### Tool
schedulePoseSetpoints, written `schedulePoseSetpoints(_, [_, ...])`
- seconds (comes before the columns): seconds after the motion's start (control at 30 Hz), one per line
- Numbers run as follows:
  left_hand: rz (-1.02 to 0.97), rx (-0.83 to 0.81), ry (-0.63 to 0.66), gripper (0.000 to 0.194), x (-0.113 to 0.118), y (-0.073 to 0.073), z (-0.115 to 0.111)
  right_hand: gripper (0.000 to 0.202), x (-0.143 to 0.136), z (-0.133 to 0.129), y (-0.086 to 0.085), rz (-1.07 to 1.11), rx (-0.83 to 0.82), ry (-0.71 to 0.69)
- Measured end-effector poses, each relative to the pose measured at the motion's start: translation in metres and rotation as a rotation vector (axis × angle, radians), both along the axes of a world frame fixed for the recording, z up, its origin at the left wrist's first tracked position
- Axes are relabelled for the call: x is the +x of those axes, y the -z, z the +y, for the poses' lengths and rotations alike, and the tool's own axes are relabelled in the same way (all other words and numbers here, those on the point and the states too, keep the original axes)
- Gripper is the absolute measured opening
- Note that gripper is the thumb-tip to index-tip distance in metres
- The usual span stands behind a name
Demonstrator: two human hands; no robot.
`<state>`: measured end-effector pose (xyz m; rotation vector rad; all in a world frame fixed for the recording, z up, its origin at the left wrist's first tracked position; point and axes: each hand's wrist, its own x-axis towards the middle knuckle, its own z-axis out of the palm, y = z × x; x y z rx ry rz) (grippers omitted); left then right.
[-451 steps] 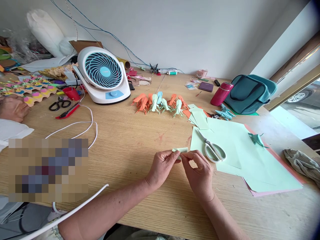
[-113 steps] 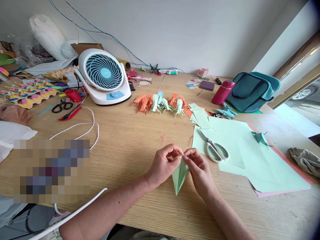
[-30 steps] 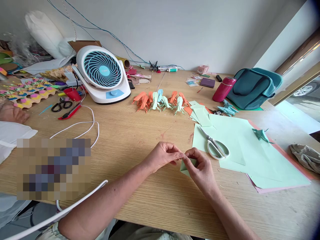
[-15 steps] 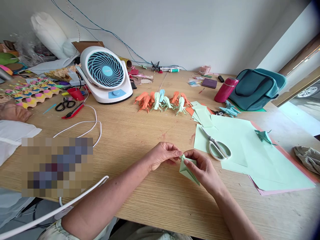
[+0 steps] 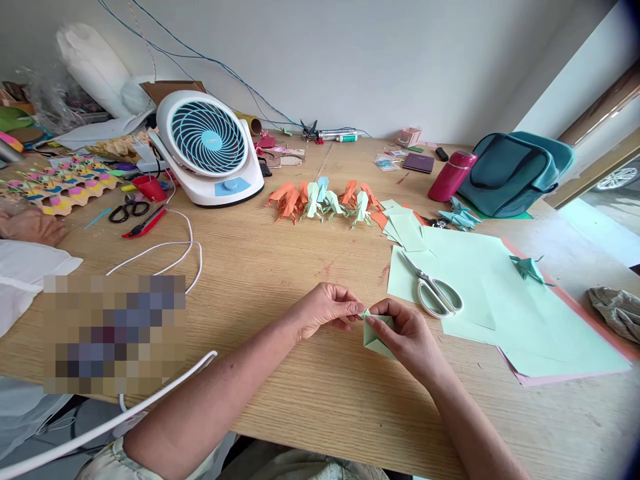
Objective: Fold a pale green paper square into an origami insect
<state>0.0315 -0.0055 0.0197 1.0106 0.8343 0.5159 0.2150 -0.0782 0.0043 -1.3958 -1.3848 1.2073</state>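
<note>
A small folded piece of light green paper [image 5: 378, 337] is held between my two hands over the wooden table [image 5: 310, 393]. My left hand [image 5: 334, 309] pinches a thin tip at the paper's upper left. Beside it, my right hand [image 5: 400, 329] grips the body of the fold between thumb and fingers, covering its right side. Large light green sheets [image 5: 480, 280] lie to the right, with white-handled scissors [image 5: 436, 293] on them. Behind my hands stands a row of folded paper figures [image 5: 323, 200] in orange, green and light blue.
At the back left is a fan [image 5: 210, 143], with black scissors [image 5: 129, 210] and a white cable [image 5: 193, 243] nearby. A red bottle [image 5: 453, 176] and a teal bag [image 5: 517, 175] stand at the back right. Another person's hand [image 5: 33, 228] rests at the left edge.
The folded paper has turned slightly in my right hand, so its lower part shows at a different angle and its long lower tip is now mostly hidden. My left hand has hardly moved.
</note>
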Motion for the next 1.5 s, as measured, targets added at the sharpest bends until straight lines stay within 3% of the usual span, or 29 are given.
schedulePoseSetpoints(0.37, [0.080, 0.133, -0.003, 0.049, 0.002, 0.000, -0.001, 0.034, -0.001, 0.000, 0.000, -0.021, -0.020, -0.002])
schedulePoseSetpoints(0.73, [0.096, 0.314, -0.008, 0.034, 0.006, 0.008, -0.004, 0.035, 0.000, 0.000, 0.000, -0.037, -0.037, 0.014])
schedulePoseSetpoints(1.03, [0.184, 0.465, -0.041, 0.024, 0.007, 0.002, -0.011, 0.036, 0.000, 0.000, 0.002, -0.011, -0.038, 0.027])
schedulePoseSetpoints(1.13, [0.223, 0.580, -0.043, 0.024, 0.007, 0.001, -0.012, 0.037, 0.000, 0.000, 0.003, -0.008, -0.040, 0.034])
schedulePoseSetpoints(1.33, [0.301, 0.964, -0.073, 0.022, 0.008, 0.004, -0.013, 0.036, -0.001, 0.001, 0.004, -0.005, -0.032, 0.049])
schedulePoseSetpoints(1.5, [0.335, 1.117, -0.079, 0.019, 0.009, 0.010, -0.014, 0.035, -0.001, 0.001, 0.005, 0.013, -0.027, 0.053])
